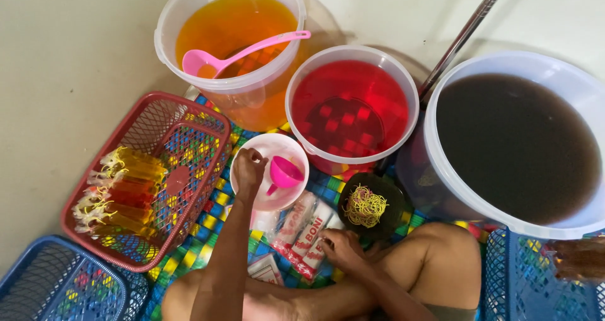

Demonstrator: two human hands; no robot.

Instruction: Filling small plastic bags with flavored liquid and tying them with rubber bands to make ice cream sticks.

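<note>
The person's left hand [249, 168] is closed in a loose fist at the rim of a small white bowl [252, 192]; whether the fingers pinch anything cannot be told. Just right of that hand, a pink funnel [283, 174] lies in the bowl. The right hand [343, 248], nearer the body, rests with fingers curled on a stack of clear plastic bag packets [302, 233]. Right of it sits a dark dish of yellow rubber bands [365, 206]. Beyond the hands stand buckets of orange [230, 28], red [350, 107] and dark brown drink [517, 144]. Left of the left hand, a red basket [201, 116] holds filled tied tubes [123, 192].
</note>
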